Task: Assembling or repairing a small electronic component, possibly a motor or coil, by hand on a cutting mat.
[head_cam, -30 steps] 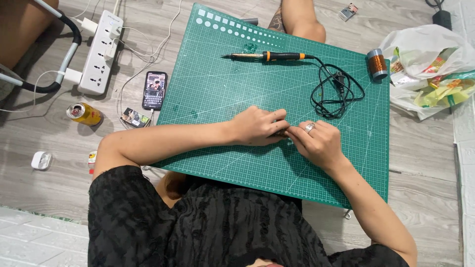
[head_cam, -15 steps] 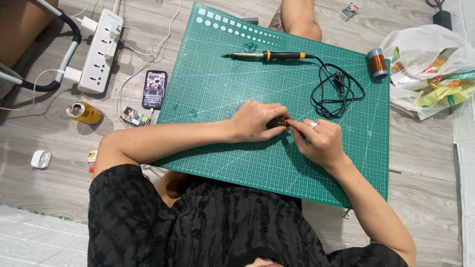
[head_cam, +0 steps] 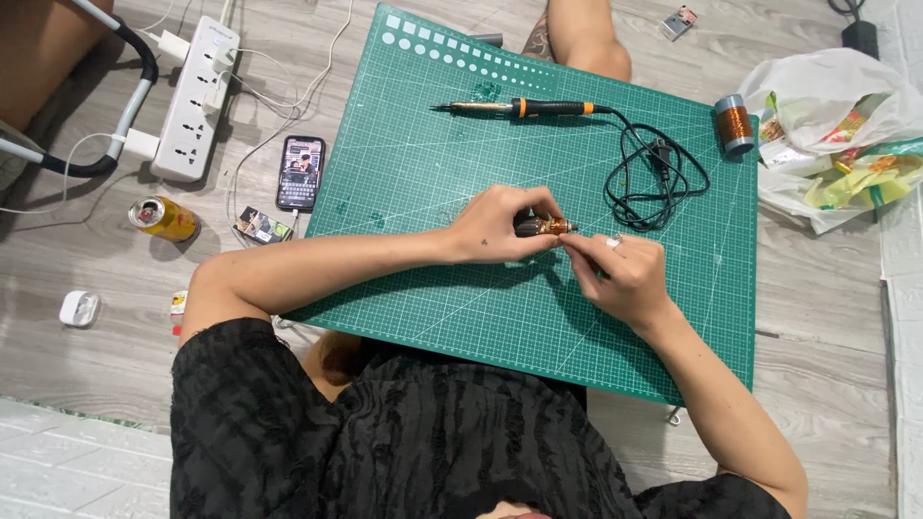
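Both hands have shifted only slightly since the earlier frames, remaining joined over the mat (head_cam: 433,173). Left hand (head_cam: 500,226) is closed around a small copper-wound part (head_cam: 544,227), wrist resting on the mat. Right hand (head_cam: 620,274) pinches at the part's tip, fingers curled, ring visible. Beyond the hands lie a soldering iron (head_cam: 524,108) and its coiled cord (head_cam: 654,178). Further right sits a copper spool (head_cam: 735,125); left, a phone (head_cam: 301,173).

Home floor workspace: cutting mat (head_cam: 461,154), power strip (head_cam: 197,96), soldering iron (head_cam: 524,108)
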